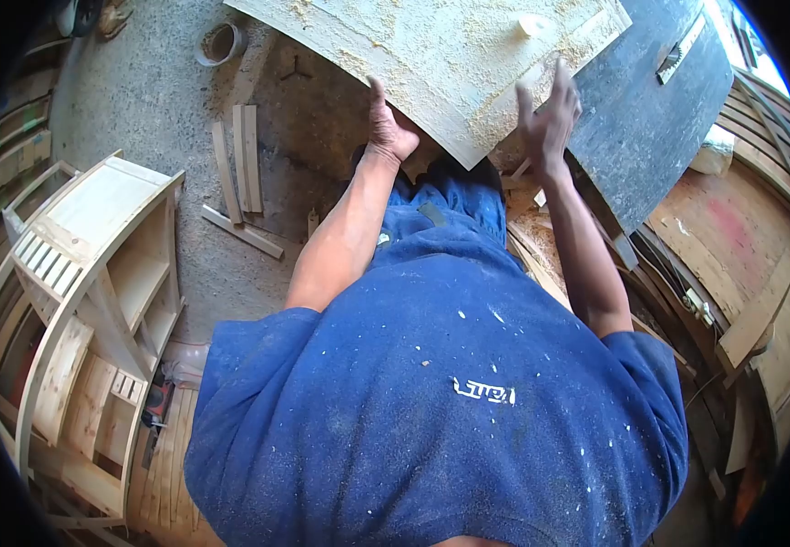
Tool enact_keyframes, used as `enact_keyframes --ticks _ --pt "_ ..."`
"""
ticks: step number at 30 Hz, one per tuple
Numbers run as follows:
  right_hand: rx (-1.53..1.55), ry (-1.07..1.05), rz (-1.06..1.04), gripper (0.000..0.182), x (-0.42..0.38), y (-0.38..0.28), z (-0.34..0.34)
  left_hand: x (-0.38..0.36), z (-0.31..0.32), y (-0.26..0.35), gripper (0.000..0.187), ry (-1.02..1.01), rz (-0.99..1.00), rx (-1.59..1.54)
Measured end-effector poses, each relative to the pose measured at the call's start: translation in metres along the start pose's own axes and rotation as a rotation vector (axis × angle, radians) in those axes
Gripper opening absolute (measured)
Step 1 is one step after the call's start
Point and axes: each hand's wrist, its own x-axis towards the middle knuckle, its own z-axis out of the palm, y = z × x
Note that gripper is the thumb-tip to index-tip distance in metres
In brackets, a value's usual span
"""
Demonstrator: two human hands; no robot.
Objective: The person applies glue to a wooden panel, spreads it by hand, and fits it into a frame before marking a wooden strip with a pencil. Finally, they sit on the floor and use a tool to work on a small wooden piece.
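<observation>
A pale wooden board (431, 68) strewn with sawdust spans the top of the view, one corner pointing toward my body. My left hand (392, 132) is at its left edge, thumb raised along the rim and the other fingers hidden beneath the board. Over by the right edge, my right hand (552, 118) has its fingers spread apart and holds nothing; its fingertips overlap the board in this view. A small white object (533, 25) lies among the sawdust near the far right edge.
A dark tabletop (659, 118) with a marked strip (682, 50) on it adjoins the board at right. Wood strips (247, 159) and a round container (221, 44) are on the floor. At left stands a wooden furniture frame (108, 246); planks (759, 319) lean at right.
</observation>
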Motion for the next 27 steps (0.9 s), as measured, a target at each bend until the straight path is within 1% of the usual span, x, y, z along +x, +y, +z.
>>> enact_keyframes --ticks 1,2,3,5,6,8,9,11,12,13,17,18,19,21,22,25,27 --pt "0.050 -0.006 0.148 0.086 0.020 0.001 0.007 0.002 0.002 0.000 0.105 -0.033 -0.016 0.069" --pt "0.100 -0.015 0.295 0.087 0.037 0.003 0.014 0.005 0.002 0.000 0.105 -0.036 -0.017 0.072" --pt "0.099 -0.013 0.298 0.087 0.049 0.004 0.021 0.009 0.001 -0.001 0.105 -0.021 -0.023 0.059" --pt "0.196 0.024 0.328 0.074 0.068 0.007 0.034 0.011 0.003 -0.004 0.106 -0.009 -0.028 0.044" --pt "0.197 0.026 0.327 0.074 0.072 0.013 0.042 0.010 0.005 -0.004 0.105 0.000 -0.019 0.046" --pt "0.409 0.039 0.301 0.051 0.074 0.023 0.053 0.009 0.008 -0.003 0.104 0.012 -0.005 0.046" --pt "0.411 0.036 0.296 0.051 0.076 0.019 0.051 0.009 0.010 -0.003 0.104 0.026 0.016 0.062" --pt "0.388 0.057 0.330 0.034 0.072 0.012 0.044 0.008 0.013 -0.003 0.103 0.043 0.040 0.073" --pt "0.406 0.044 0.285 0.031 0.068 0.004 0.039 0.007 0.016 -0.003 0.103 0.036 0.048 0.083" --pt "0.403 -0.007 0.175 0.028 0.061 0.002 0.038 0.007 0.017 -0.003 0.102 0.027 0.055 0.093" --pt "0.419 -0.214 -0.026 0.029 0.020 -0.026 0.026 0.007 0.018 -0.003 0.101 0.003 0.037 0.053" --pt "0.456 -0.215 -0.045 0.028 0.017 -0.043 0.013 0.005 0.020 -0.003 0.100 0.007 0.046 0.058" --pt "0.420 -0.219 -0.054 0.030 0.008 -0.048 0.013 0.004 0.020 -0.002 0.099 0.012 0.054 0.064" --pt "0.426 -0.330 0.029 0.031 -0.006 -0.057 0.008 0.006 0.018 -0.002 0.099 0.012 0.049 0.053" --pt "0.384 -0.296 -0.009 0.029 -0.009 -0.061 0.008 0.006 0.017 -0.003 0.099 0.014 0.041 0.041" --pt "0.339 -0.303 -0.026 0.025 -0.015 -0.071 0.007 0.008 0.013 -0.005 0.098 0.006 0.042 0.036" --pt "0.366 -0.293 -0.019 0.024 -0.017 -0.072 0.013 0.009 0.011 -0.005 0.098 -0.003 0.041 0.038"
